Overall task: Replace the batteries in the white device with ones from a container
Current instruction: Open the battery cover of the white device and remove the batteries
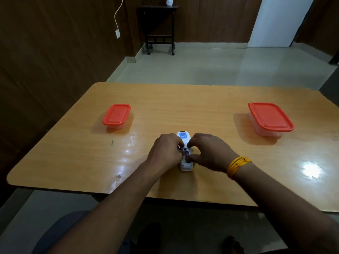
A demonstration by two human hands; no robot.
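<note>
Both my hands are on the white device [184,142] at center frame, lying on the surface [211,180]. Left hand [166,153] and right hand [209,153] have fingers curled, pinching at its middle. Further back, lidded small container [116,116] at left, bigger container [269,118] at right.

Device [185,151] lying on the table [165,107], near its front edge and midway across its width, long axis running away from the viewer. Left hand [166,153] on the device's left side, right hand [209,153] on its right side, fingers of both meeting over its middle. Smaller lidded container [116,116] on the table to the left of and behind the device; larger lidded container [270,118] to the right and behind, both well apart from it. Side table [159,28] on the floor against the far wall, a pot [169,1] on top of it.
</note>
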